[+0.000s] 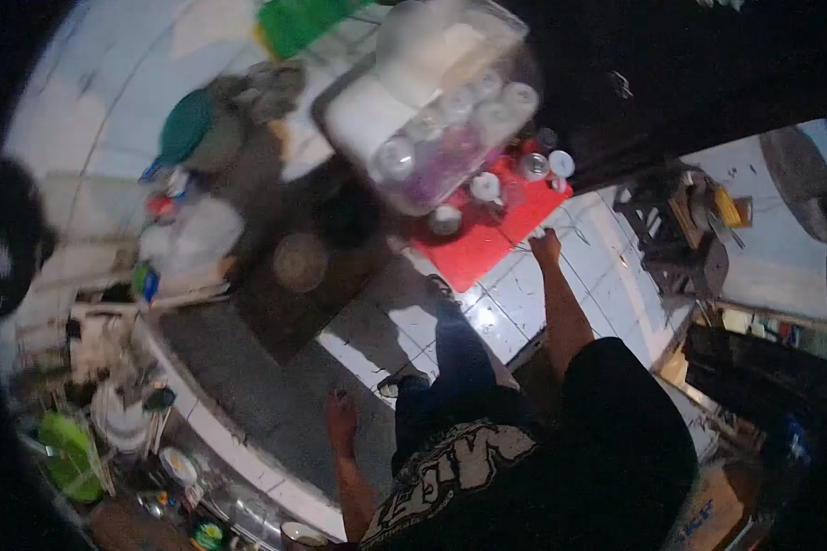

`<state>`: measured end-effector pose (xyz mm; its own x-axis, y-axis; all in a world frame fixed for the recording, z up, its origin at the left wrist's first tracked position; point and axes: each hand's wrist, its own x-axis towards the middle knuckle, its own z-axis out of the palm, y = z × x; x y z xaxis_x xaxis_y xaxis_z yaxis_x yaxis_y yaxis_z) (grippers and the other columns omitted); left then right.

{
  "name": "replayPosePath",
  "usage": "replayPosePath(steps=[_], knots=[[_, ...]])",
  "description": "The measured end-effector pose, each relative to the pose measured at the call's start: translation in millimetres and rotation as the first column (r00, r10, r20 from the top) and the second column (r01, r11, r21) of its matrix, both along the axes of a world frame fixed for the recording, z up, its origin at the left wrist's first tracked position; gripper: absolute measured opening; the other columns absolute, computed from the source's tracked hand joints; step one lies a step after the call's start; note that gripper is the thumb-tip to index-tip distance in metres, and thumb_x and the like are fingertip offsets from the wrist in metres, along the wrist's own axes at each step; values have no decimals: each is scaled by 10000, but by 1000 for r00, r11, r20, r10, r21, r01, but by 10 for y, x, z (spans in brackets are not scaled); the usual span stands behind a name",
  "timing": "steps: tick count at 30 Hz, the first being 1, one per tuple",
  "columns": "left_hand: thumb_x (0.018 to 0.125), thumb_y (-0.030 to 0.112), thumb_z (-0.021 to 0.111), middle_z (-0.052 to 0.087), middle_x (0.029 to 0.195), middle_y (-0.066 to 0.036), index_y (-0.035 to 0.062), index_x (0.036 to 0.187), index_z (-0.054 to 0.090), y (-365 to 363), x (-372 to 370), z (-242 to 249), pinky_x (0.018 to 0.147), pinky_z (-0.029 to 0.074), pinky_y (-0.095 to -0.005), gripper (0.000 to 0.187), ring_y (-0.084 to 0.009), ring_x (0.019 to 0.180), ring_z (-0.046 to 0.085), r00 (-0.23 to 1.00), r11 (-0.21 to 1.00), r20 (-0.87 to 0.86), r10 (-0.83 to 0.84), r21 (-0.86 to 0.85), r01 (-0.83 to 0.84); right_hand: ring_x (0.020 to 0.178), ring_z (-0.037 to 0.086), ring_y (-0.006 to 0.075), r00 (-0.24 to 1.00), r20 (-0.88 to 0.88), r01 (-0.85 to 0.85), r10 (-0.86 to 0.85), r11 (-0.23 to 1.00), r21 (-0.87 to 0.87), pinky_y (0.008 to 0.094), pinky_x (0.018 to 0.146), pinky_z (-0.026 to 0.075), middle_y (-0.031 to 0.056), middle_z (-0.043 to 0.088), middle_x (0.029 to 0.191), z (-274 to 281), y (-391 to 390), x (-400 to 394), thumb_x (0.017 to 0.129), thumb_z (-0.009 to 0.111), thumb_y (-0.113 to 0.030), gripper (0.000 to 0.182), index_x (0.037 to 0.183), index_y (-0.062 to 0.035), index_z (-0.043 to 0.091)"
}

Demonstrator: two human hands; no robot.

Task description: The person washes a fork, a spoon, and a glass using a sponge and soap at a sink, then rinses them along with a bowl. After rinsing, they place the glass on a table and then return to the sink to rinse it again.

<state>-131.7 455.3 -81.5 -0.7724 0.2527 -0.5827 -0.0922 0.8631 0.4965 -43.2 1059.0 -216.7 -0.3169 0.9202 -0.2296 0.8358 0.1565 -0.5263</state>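
Note:
My right hand (546,246) reaches forward to the near right edge of a red mat (478,253). Its fingers look closed around a small pale thing that is too blurred to name. Jars with white lids (485,187) stand on the mat, several of them close together. Behind them is a large clear plastic bin (413,197) with more white-lidded containers and something purple inside. My left hand (342,413) hangs low by my left side, away from the mat. Its fingers are too dark and small to make out.
White tiles (515,298) surround the mat. To the left are a green-topped container (186,129), a pale plastic bag (193,234) and a dark mat (257,358). Dishes (179,466) crowd the lower left. A dark rack (666,225) stands at the right.

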Motion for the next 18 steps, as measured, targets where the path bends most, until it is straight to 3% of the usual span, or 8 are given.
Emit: replayPosePath(steps=[5,7,9,10,11,14,17,18], knots=[[841,83,515,524,1234,-222,35,1263,472,-566,338,669,932,418,-420,428,-373,1131,523,953,962,-130,272,49,-268,950,600,391,886,75,-449,458,886,-113,466,773,503,194,628,1040,-225,-1605,-34,743,644,-343,371,1008,-85,616],[857,123,545,597,1135,-205,61,1250,491,-1041,668,693,851,470,-400,401,-354,1024,589,839,907,-371,398,295,-300,695,640,321,497,328,-826,804,554,-105,419,638,519,170,663,862,-634,-2343,-241,756,622,-289,320,929,-22,648],[892,119,536,584,1173,-153,32,1244,504,-1353,938,1089,901,455,-360,364,-248,1092,571,716,662,9,698,374,-650,636,646,234,-311,290,-950,905,-290,-115,332,590,536,144,668,837,-531,-3175,-583,774,618,-186,243,953,-28,663],[907,136,527,598,1142,-142,32,1236,512,-1585,1096,1084,857,472,-332,345,-220,1040,589,685,699,-227,693,445,-560,674,651,190,-127,-219,-956,968,-178,-234,315,623,537,120,670,840,-1723,-3405,-685,806,601,-132,191,967,-53,667],[922,154,518,612,1110,-132,32,1229,520,-1820,1240,1091,814,488,-303,330,-192,988,608,611,765,-465,640,463,-449,733,646,157,-729,-291,-678,620,-713,180,302,677,532,87,670,853,-600,-4020,-997,831,598,-133,221,1026,-45,655],[929,154,515,630,1051,-101,30,1218,529,-2236,1778,1457,784,490,-282,314,-167,907,617,375,439,-233,897,564,-699,748,589,139,-193,-650,-305,735,-675,-672,287,664,486,41,654,885,1472,-5773,-1116,854,622,-270,341,1122,-59,627],[928,138,517,631,1013,-76,26,1220,525,-2603,2215,1388,784,489,-287,313,-161,858,614,70,-53,128,989,761,-647,716,558,120,-357,-582,-319,731,-681,-659,271,628,465,12,634,863,2449,-7039,-1083,892,584,-332,362,1149,-78,610],[929,134,520,627,1003,-84,31,1218,528,-2673,2356,1380,775,499,-301,307,-161,855,615,86,204,-208,974,659,-724,720,558,113,-440,-645,-335,625,-780,-528,267,626,464,3,627,856,2518,-7369,-1122,899,576,-346,372,1153,-75,605]])
